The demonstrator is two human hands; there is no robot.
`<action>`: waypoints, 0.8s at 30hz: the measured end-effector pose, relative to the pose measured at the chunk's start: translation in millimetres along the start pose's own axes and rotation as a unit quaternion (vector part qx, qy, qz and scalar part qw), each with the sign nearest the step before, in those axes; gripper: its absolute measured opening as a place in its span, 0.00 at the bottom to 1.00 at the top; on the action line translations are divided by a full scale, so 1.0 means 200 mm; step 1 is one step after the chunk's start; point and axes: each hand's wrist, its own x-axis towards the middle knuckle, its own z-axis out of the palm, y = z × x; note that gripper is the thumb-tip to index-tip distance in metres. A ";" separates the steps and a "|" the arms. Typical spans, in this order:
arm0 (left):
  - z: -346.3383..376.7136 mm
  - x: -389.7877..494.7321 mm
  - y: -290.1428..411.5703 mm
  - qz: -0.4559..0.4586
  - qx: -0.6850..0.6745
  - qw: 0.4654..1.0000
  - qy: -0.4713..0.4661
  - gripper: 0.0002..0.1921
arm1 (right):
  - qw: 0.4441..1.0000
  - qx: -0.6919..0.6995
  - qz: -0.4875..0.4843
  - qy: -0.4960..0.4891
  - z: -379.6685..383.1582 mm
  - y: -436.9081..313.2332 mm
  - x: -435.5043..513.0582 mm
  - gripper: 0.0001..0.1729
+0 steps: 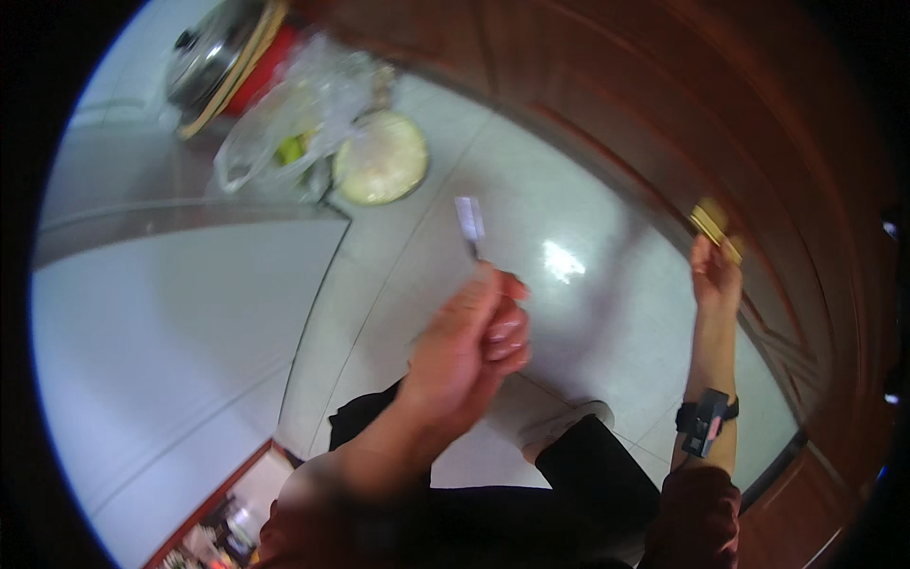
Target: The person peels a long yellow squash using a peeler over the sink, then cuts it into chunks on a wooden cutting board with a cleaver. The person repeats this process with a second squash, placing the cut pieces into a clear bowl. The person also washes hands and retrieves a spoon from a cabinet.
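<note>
My left hand (473, 334) is closed around a small utensil (469, 217) held up in front of me, over the tiled floor. Its flat, shiny metal head points away from me; motion blur hides whether it has tines. The fingers look wet. Over on the right, my right hand (714, 274) reaches to a gold-coloured handle (714, 229) on the dark brown wooden cabinet (640, 107). The fingertips are at the handle, and they seem to grip it. A black strapped device (706, 423) sits on my right forearm.
A pot with a lid (213, 60) stands at the upper left. Beside it are a clear plastic bag (306, 107) with green things inside and a pale round cut vegetable or fruit (384, 160). A large white appliance or cabinet (178, 306) fills the left side. My shoe (569, 423) rests on the tiles.
</note>
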 end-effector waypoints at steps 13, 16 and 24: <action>0.33 0.21 -0.03 0.217 0.227 0.944 -0.101 0.20 | 0.997 -0.063 -0.002 0.048 0.23 0.00 -0.30 0.08; 0.34 0.21 -0.09 0.303 0.294 0.899 -0.116 0.18 | 0.992 -0.095 0.052 0.058 0.22 0.02 -0.45 0.10; 0.34 0.18 -0.10 0.561 0.492 0.647 -0.161 0.07 | 0.712 -0.595 0.084 -0.363 0.21 -0.34 -1.20 0.11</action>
